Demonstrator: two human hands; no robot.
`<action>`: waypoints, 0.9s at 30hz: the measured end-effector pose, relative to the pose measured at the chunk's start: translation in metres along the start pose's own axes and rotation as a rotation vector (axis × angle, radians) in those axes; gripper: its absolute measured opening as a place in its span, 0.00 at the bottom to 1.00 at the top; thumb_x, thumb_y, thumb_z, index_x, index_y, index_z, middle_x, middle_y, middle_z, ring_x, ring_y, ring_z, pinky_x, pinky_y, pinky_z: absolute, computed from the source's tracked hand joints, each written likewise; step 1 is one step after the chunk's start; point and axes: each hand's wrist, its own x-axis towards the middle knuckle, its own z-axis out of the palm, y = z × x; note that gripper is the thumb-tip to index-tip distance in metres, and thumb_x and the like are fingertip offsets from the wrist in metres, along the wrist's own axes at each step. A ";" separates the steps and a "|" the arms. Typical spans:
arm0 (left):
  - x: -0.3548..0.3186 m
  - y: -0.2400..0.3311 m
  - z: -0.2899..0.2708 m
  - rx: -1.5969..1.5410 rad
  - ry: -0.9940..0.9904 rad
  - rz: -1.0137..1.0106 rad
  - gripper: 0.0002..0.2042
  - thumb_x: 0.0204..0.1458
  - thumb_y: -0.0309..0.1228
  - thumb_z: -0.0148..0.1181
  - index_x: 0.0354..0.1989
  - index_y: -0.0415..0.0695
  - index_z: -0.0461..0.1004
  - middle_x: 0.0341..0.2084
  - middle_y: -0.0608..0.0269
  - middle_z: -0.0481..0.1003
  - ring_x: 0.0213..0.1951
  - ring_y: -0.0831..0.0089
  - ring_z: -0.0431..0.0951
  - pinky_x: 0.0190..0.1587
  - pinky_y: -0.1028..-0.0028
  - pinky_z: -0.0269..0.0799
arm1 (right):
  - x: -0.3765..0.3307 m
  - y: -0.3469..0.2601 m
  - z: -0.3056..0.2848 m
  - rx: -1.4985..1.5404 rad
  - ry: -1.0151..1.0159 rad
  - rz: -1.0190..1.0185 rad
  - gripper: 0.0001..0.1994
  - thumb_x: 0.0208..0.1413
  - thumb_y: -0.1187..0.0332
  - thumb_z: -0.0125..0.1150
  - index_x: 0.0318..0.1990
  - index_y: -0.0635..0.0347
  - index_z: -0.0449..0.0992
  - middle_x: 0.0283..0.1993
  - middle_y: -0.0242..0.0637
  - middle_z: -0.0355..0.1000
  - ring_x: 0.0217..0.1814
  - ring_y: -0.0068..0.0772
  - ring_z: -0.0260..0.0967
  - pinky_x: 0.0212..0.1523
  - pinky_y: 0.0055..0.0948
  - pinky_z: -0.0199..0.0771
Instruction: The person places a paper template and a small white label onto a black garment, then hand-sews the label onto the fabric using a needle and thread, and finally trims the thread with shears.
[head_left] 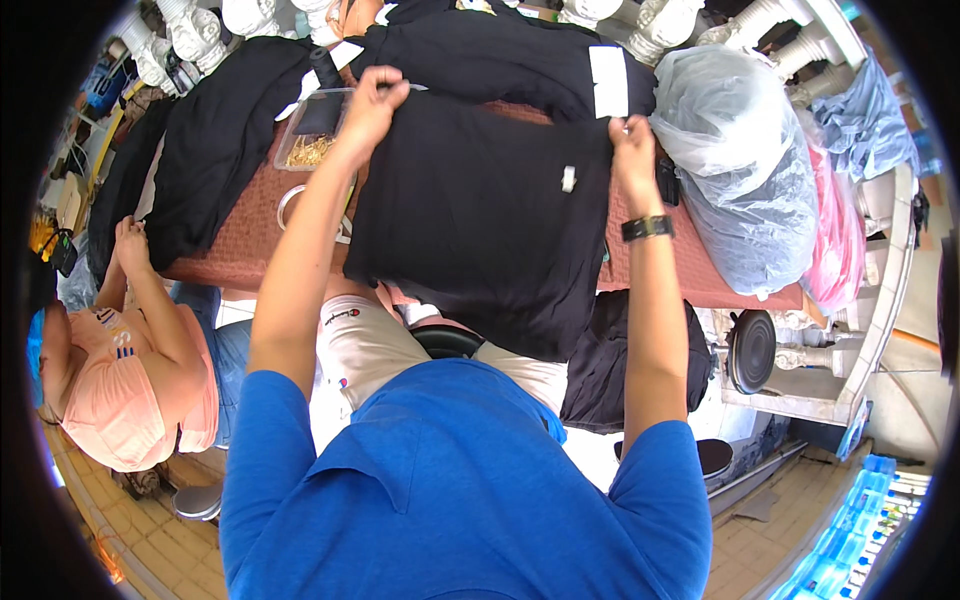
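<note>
A black garment (480,210) is stretched between my two hands, its upper edge along the table and its lower edge hanging over my lap. My left hand (372,112) is closed on its upper left corner; a small pale pointed thing (416,87) sticks out by those fingers, too small to name. With fingers pinched together, my right hand (633,158) grips the upper right corner. A small white tag (568,179) shows on the cloth near its right side.
Beside my left forearm lie a clear plastic box (305,150) with gold-coloured small pieces and a black thread spool (324,67). More black garments (500,55) cover the table's far side. Stuffed plastic bags (735,170) stand at right. A person in peach (130,370) sits at left, handling black cloth.
</note>
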 end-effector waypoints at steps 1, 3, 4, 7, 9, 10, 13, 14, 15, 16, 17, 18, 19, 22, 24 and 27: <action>0.012 0.021 -0.003 -0.062 -0.010 0.030 0.11 0.63 0.34 0.61 0.46 0.39 0.73 0.42 0.62 0.79 0.47 0.75 0.77 0.55 0.70 0.69 | 0.015 -0.021 -0.009 0.019 0.014 -0.101 0.12 0.64 0.66 0.61 0.40 0.66 0.68 0.29 0.33 0.65 0.32 0.24 0.60 0.34 0.29 0.64; 0.028 0.086 0.004 -0.094 -0.002 0.155 0.21 0.57 0.33 0.67 0.58 0.41 0.74 0.51 0.63 0.77 0.53 0.75 0.74 0.62 0.73 0.63 | 0.047 -0.071 -0.019 0.098 0.146 -0.130 0.10 0.66 0.63 0.61 0.37 0.58 0.71 0.29 0.22 0.65 0.31 0.16 0.61 0.32 0.22 0.63; 0.051 0.085 -0.010 -0.177 0.009 0.207 0.14 0.60 0.30 0.62 0.53 0.41 0.76 0.45 0.61 0.79 0.47 0.74 0.77 0.53 0.73 0.69 | 0.068 -0.099 -0.023 0.189 0.072 -0.129 0.09 0.66 0.62 0.60 0.39 0.59 0.73 0.30 0.24 0.69 0.32 0.18 0.65 0.32 0.24 0.66; 0.105 0.142 -0.006 -0.383 -0.113 0.303 0.12 0.65 0.27 0.54 0.54 0.40 0.78 0.42 0.67 0.79 0.42 0.77 0.78 0.49 0.76 0.73 | 0.122 -0.126 -0.044 0.398 0.092 -0.273 0.12 0.69 0.62 0.56 0.32 0.52 0.67 0.26 0.22 0.60 0.27 0.17 0.56 0.27 0.23 0.58; 0.099 0.217 -0.021 -0.152 -0.001 0.565 0.17 0.62 0.27 0.59 0.58 0.36 0.75 0.44 0.62 0.80 0.43 0.76 0.79 0.51 0.79 0.72 | 0.140 -0.188 -0.051 0.488 0.061 -0.392 0.12 0.68 0.62 0.57 0.31 0.50 0.67 0.24 0.19 0.56 0.23 0.15 0.50 0.24 0.21 0.51; 0.088 0.239 -0.022 -0.149 0.002 0.563 0.19 0.60 0.26 0.61 0.60 0.34 0.73 0.45 0.60 0.80 0.43 0.76 0.79 0.51 0.79 0.73 | 0.150 -0.213 -0.070 0.864 -0.197 -0.128 0.12 0.68 0.62 0.57 0.31 0.51 0.67 0.25 0.19 0.57 0.24 0.15 0.51 0.24 0.21 0.52; 0.064 0.260 -0.025 -0.123 -0.047 0.532 0.27 0.56 0.25 0.65 0.63 0.29 0.67 0.47 0.56 0.79 0.44 0.76 0.80 0.51 0.78 0.74 | 0.145 -0.223 -0.071 0.618 -0.055 -0.328 0.12 0.69 0.62 0.57 0.31 0.53 0.69 0.26 0.20 0.59 0.26 0.16 0.53 0.26 0.22 0.54; 0.059 0.254 -0.022 -0.120 -0.071 0.489 0.27 0.56 0.24 0.65 0.64 0.29 0.66 0.47 0.56 0.79 0.45 0.75 0.80 0.52 0.77 0.74 | 0.140 -0.220 -0.068 0.285 0.144 -0.543 0.12 0.69 0.62 0.56 0.31 0.53 0.69 0.26 0.21 0.60 0.27 0.16 0.54 0.26 0.22 0.54; 0.050 0.251 -0.025 -0.106 -0.087 0.451 0.28 0.55 0.23 0.65 0.65 0.30 0.65 0.48 0.56 0.79 0.45 0.75 0.80 0.52 0.77 0.74 | 0.129 -0.213 -0.068 0.235 0.121 -0.449 0.11 0.69 0.62 0.56 0.33 0.55 0.70 0.28 0.23 0.63 0.29 0.17 0.57 0.28 0.23 0.59; 0.040 0.242 -0.033 -0.098 -0.134 0.392 0.30 0.54 0.21 0.65 0.66 0.31 0.64 0.49 0.56 0.78 0.46 0.73 0.80 0.53 0.77 0.74 | 0.107 -0.210 -0.055 0.350 0.052 -0.341 0.11 0.69 0.62 0.56 0.34 0.55 0.70 0.28 0.23 0.63 0.28 0.16 0.57 0.28 0.21 0.58; 0.023 0.233 -0.035 -0.152 -0.193 0.262 0.31 0.54 0.21 0.65 0.67 0.32 0.63 0.50 0.55 0.78 0.47 0.72 0.79 0.55 0.75 0.74 | 0.086 -0.205 -0.042 0.455 -0.009 -0.233 0.10 0.69 0.62 0.56 0.36 0.55 0.70 0.27 0.22 0.63 0.27 0.14 0.57 0.27 0.19 0.58; 0.011 0.221 -0.032 -0.129 -0.208 0.153 0.32 0.53 0.22 0.66 0.68 0.33 0.62 0.54 0.51 0.75 0.51 0.70 0.78 0.56 0.74 0.73 | 0.076 -0.181 -0.038 0.370 -0.028 -0.183 0.10 0.68 0.62 0.58 0.36 0.56 0.71 0.28 0.23 0.65 0.28 0.14 0.58 0.28 0.20 0.59; -0.002 0.179 -0.063 0.156 -0.268 0.050 0.29 0.53 0.31 0.69 0.65 0.41 0.71 0.58 0.58 0.74 0.59 0.70 0.72 0.66 0.71 0.59 | 0.064 -0.147 -0.018 0.328 -0.080 -0.132 0.09 0.67 0.62 0.59 0.37 0.57 0.71 0.30 0.24 0.66 0.29 0.15 0.59 0.29 0.21 0.60; -0.030 0.107 -0.064 0.158 -0.331 -0.086 0.34 0.49 0.28 0.70 0.67 0.39 0.68 0.62 0.53 0.71 0.63 0.67 0.69 0.67 0.72 0.59 | 0.015 -0.083 0.010 0.126 -0.151 0.092 0.11 0.65 0.63 0.61 0.41 0.61 0.70 0.29 0.25 0.67 0.28 0.16 0.59 0.29 0.24 0.62; -0.052 0.074 -0.063 0.193 -0.354 -0.226 0.34 0.47 0.25 0.70 0.66 0.38 0.68 0.62 0.53 0.70 0.64 0.66 0.69 0.67 0.72 0.60 | -0.019 -0.047 0.026 0.073 -0.162 0.127 0.11 0.66 0.64 0.60 0.43 0.63 0.68 0.25 0.26 0.65 0.25 0.18 0.58 0.26 0.25 0.61; -0.074 0.020 -0.066 0.319 -0.406 -0.331 0.33 0.46 0.20 0.68 0.65 0.39 0.68 0.61 0.56 0.71 0.64 0.65 0.68 0.67 0.71 0.60 | -0.057 0.042 0.048 0.012 -0.218 0.022 0.10 0.66 0.66 0.58 0.42 0.63 0.66 0.25 0.32 0.66 0.24 0.20 0.60 0.25 0.28 0.60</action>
